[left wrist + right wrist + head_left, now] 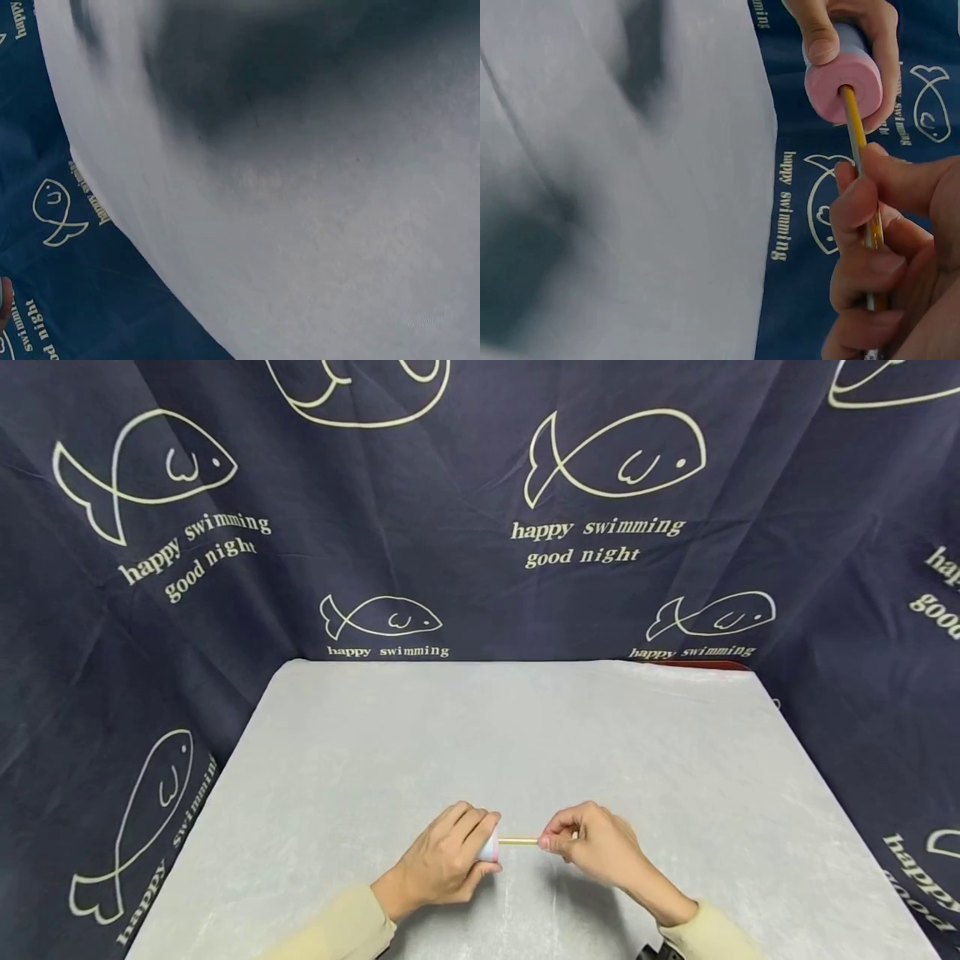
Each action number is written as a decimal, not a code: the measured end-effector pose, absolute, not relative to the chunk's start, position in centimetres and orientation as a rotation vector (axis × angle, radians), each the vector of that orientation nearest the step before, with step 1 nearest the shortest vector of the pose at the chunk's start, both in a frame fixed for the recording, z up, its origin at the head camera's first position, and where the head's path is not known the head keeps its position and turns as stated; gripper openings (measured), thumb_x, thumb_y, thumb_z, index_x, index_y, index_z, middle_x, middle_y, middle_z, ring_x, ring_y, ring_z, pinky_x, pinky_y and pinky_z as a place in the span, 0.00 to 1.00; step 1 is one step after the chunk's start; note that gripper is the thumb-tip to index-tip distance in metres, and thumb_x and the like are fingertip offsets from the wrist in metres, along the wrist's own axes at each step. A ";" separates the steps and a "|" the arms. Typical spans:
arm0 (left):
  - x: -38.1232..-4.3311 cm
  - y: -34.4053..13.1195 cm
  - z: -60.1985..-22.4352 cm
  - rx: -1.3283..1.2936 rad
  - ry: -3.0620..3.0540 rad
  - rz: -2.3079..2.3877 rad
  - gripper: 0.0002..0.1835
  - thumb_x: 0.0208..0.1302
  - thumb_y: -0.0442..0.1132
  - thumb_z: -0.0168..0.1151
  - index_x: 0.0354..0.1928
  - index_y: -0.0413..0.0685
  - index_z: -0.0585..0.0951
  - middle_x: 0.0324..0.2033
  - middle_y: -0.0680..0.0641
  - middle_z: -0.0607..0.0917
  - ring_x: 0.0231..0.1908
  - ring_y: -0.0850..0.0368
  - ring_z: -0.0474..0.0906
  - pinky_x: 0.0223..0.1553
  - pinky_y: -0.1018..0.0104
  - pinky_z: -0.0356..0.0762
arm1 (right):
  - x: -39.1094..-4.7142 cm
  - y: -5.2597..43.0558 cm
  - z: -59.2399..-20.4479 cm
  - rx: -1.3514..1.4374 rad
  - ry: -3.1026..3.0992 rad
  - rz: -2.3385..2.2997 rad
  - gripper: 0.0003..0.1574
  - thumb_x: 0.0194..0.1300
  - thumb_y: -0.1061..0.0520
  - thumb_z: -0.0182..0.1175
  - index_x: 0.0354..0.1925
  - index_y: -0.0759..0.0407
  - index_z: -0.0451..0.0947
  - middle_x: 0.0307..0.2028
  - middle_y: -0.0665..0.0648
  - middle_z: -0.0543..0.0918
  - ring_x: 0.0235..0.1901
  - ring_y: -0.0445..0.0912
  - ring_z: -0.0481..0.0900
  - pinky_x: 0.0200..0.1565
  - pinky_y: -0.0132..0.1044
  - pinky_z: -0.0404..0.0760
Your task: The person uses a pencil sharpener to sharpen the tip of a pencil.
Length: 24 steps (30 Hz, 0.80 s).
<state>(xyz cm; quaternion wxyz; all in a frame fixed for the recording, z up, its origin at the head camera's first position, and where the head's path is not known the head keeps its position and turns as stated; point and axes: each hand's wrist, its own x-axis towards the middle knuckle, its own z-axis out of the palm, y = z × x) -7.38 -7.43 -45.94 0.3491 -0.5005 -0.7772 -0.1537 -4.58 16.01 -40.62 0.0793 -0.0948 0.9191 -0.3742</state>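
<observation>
My left hand (450, 852) grips a round pencil sharpener (823, 91), its fingers wrapped over the pale bluish body. The sharpener's pink end faces right and has a hole in the middle. Into that hole runs a yellow pencil (519, 841), lying level between the two hands. The thumb and fingers of my right hand (596, 843) pinch the pencil a short way out from the pink face. Its far end passes back under the curled fingers in the right wrist view. In the left wrist view only a sliver of a hand shows at the left edge.
Both hands are above the near part of a table with a pale grey cover (480, 727). Dark blue curtains (465, 543) with fish drawings and lettering hang behind it and along both sides. A red edge (701, 665) peeks out at the table's back right.
</observation>
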 end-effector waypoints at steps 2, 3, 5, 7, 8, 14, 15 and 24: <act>-7.4 -7.5 -46.0 -1.304 -1.989 -0.386 0.26 0.74 0.52 0.40 0.46 0.35 0.77 0.34 0.47 0.80 0.32 0.57 0.74 0.38 0.68 0.76 | -4.7 16.1 -40.8 -0.291 2.698 -1.135 0.05 0.55 0.47 0.67 0.25 0.43 0.84 0.15 0.41 0.77 0.11 0.34 0.64 0.14 0.31 0.62; -7.5 -7.6 -45.9 -1.308 -1.989 -0.386 0.26 0.73 0.52 0.41 0.46 0.35 0.77 0.34 0.47 0.80 0.32 0.57 0.74 0.37 0.68 0.76 | -4.7 16.2 -40.9 -0.304 2.707 -1.131 0.05 0.55 0.47 0.67 0.25 0.43 0.84 0.15 0.41 0.77 0.11 0.34 0.64 0.14 0.31 0.62; -7.6 -7.7 -45.6 -1.314 -2.027 -0.400 0.24 0.72 0.53 0.45 0.46 0.36 0.77 0.35 0.47 0.80 0.32 0.57 0.74 0.37 0.69 0.76 | -4.7 16.2 -41.2 -0.349 2.768 -1.111 0.05 0.56 0.46 0.67 0.28 0.43 0.83 0.17 0.39 0.75 0.13 0.33 0.63 0.15 0.30 0.61; -7.7 -7.9 -45.1 -1.321 -2.131 -0.457 0.23 0.68 0.52 0.52 0.47 0.36 0.77 0.35 0.48 0.81 0.33 0.58 0.74 0.36 0.71 0.75 | -4.6 16.2 -41.5 -0.432 2.863 -1.089 0.06 0.55 0.47 0.68 0.31 0.44 0.81 0.18 0.37 0.75 0.14 0.31 0.62 0.17 0.28 0.61; -7.7 -8.0 -44.8 -1.323 -2.214 -0.512 0.23 0.65 0.52 0.56 0.47 0.36 0.77 0.36 0.48 0.81 0.34 0.59 0.74 0.36 0.72 0.75 | -4.6 16.2 -41.8 -0.491 2.924 -1.075 0.08 0.54 0.49 0.69 0.32 0.44 0.79 0.20 0.36 0.76 0.16 0.30 0.62 0.19 0.28 0.62; -8.2 -8.4 -42.1 -1.190 -2.782 -1.007 0.22 0.55 0.48 0.68 0.49 0.42 0.80 0.35 0.51 0.81 0.32 0.65 0.73 0.30 0.76 0.72 | -4.4 16.2 -43.2 -0.951 3.291 -1.115 0.13 0.48 0.56 0.72 0.32 0.49 0.78 0.25 0.41 0.82 0.22 0.32 0.73 0.23 0.22 0.67; -8.4 -8.4 -41.7 -1.165 -2.832 -1.074 0.21 0.55 0.47 0.68 0.48 0.43 0.80 0.34 0.52 0.81 0.30 0.65 0.72 0.29 0.76 0.72 | -4.4 16.1 -43.3 -1.007 3.337 -1.131 0.10 0.51 0.54 0.71 0.32 0.49 0.79 0.25 0.42 0.83 0.22 0.33 0.74 0.23 0.21 0.67; -9.4 -8.4 -40.4 -1.099 -2.854 -1.245 0.18 0.54 0.46 0.70 0.46 0.50 0.81 0.33 0.57 0.82 0.28 0.67 0.72 0.27 0.74 0.72 | -5.4 15.7 -42.8 -1.435 3.618 -1.053 0.18 0.71 0.48 0.53 0.28 0.54 0.81 0.24 0.46 0.82 0.19 0.38 0.70 0.21 0.27 0.64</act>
